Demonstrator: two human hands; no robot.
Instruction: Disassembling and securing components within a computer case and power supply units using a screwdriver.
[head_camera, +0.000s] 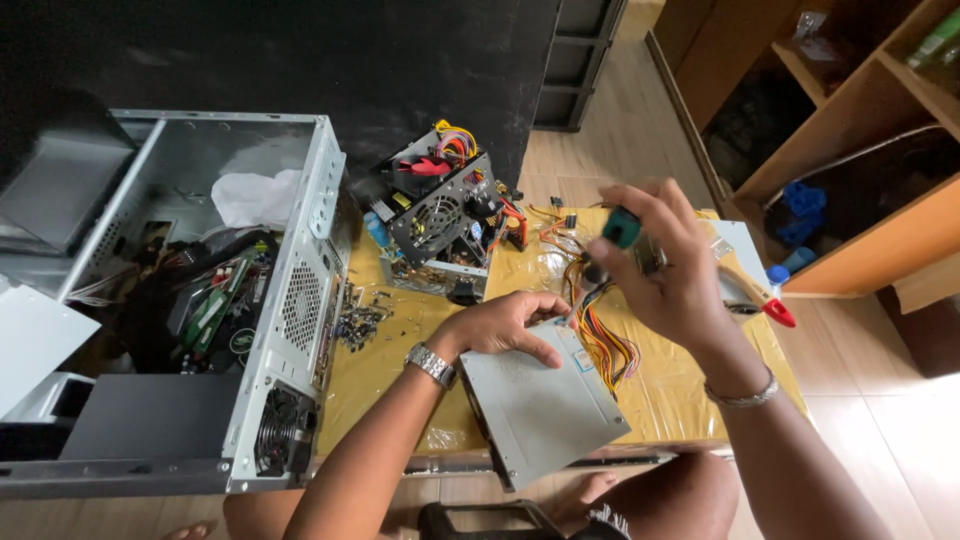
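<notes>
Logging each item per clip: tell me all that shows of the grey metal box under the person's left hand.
The grey metal box looks like bare sheet steel, flat-sided and rectangular, dusty on top, with a small sticker near its far corner. It lies tilted across the near edge of the yellow-covered table, one corner overhanging. A bundle of coloured wires runs out of its far end. The left hand rests on its top; the right hand holds a green-handled tool above.

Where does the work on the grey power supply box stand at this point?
Done: one opened power supply sits bare beside the open computer case, loose screws scattered between. In hand: the left hand presses the closed grey power supply down while the right hand holds a green-handled screwdriver. Left: its cover is still on.
</notes>
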